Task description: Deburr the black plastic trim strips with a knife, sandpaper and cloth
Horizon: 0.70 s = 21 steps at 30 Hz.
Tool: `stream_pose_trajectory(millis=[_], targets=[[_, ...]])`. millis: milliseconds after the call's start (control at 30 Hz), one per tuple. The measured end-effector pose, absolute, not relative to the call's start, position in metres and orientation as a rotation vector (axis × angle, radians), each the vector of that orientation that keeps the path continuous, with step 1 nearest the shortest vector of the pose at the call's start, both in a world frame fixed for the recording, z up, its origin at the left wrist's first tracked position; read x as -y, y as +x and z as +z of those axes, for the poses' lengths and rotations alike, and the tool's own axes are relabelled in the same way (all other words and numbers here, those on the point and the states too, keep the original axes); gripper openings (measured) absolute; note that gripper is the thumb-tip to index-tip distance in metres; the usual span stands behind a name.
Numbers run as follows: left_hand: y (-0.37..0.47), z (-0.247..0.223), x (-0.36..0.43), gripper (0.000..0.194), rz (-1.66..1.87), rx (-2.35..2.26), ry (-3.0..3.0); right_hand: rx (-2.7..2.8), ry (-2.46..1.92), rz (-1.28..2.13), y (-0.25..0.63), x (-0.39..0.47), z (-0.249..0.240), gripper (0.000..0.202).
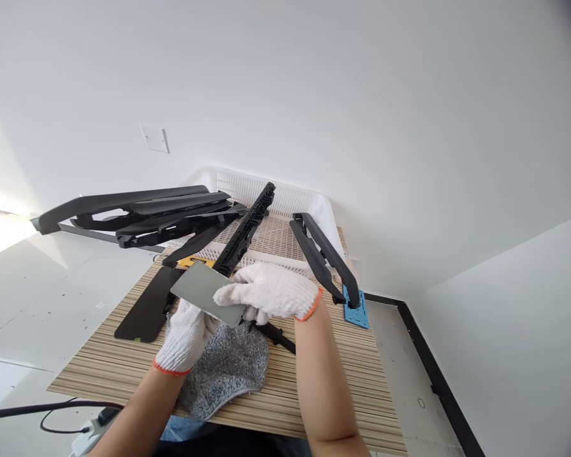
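Both my hands wear white knit gloves with orange cuffs. A thin, flat, grey-green rectangular pad (200,287) is held between them, tilted toward me. My left hand (185,339) is closed on its lower edge from beneath. My right hand (278,292) grips its right end, thumb on top and fingers under it. Just beyond the pad, a long black plastic trim piece (247,231) leans over the basket's near rim; its near end is hidden behind the pad and hands. Below the hands lies a grey speckled cloth (235,371).
A white plastic basket (326,222) stands against the wall, with several black trim pieces (171,206) overhanging its left side and more black trim (323,254) at its right. A dark flat panel (145,311) and a blue patterned piece (356,314) lie on the wood-grain table (342,381).
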<state>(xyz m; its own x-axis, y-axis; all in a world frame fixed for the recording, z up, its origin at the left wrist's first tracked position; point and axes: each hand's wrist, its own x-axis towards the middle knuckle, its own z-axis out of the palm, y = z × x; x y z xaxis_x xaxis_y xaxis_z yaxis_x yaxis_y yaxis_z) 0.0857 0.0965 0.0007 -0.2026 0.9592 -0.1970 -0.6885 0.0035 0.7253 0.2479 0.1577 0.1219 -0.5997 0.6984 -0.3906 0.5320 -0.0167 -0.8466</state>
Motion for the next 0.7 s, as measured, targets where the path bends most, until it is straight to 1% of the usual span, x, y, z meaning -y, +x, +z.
stream_pose_trajectory(millis=[33,133,167,200,300,367,400,533,633,700], targets=[[0.086,0.0,-0.097,0.041,1.592,-0.866,0.424,2.101,-1.405,1.561,0.248,-0.156,0.123,0.048],[0.088,0.002,-0.097,0.047,1.617,-0.83,0.491,1.91,-1.671,0.933,0.25,-0.147,0.13,0.045],[0.089,0.003,-0.097,0.049,1.614,-0.817,0.506,1.83,-1.696,0.794,0.251,-0.143,0.134,0.044],[0.09,0.004,-0.096,0.051,1.619,-0.81,0.509,1.766,-1.683,0.725,0.252,-0.138,0.137,0.043],[0.091,0.004,-0.094,0.062,1.61,-0.815,0.483,1.601,-1.517,0.732,0.258,-0.125,0.142,0.045],[0.09,0.004,-0.092,0.067,1.518,-0.801,0.494,1.495,-1.426,0.75,0.263,-0.121,0.14,0.048],[0.09,0.005,-0.092,0.066,1.45,-0.79,0.523,1.453,-1.414,0.752,0.265,-0.119,0.136,0.048],[0.09,0.011,-0.09,0.051,1.174,-0.762,0.757,1.387,-1.512,0.77,0.274,-0.1,0.108,0.047],[0.094,0.016,-0.088,0.041,1.062,-0.836,0.947,1.39,-1.621,0.783,0.274,-0.076,0.071,0.048],[0.098,0.019,-0.085,0.038,1.028,-0.877,1.065,1.398,-1.74,0.741,0.273,-0.062,0.043,0.052]])
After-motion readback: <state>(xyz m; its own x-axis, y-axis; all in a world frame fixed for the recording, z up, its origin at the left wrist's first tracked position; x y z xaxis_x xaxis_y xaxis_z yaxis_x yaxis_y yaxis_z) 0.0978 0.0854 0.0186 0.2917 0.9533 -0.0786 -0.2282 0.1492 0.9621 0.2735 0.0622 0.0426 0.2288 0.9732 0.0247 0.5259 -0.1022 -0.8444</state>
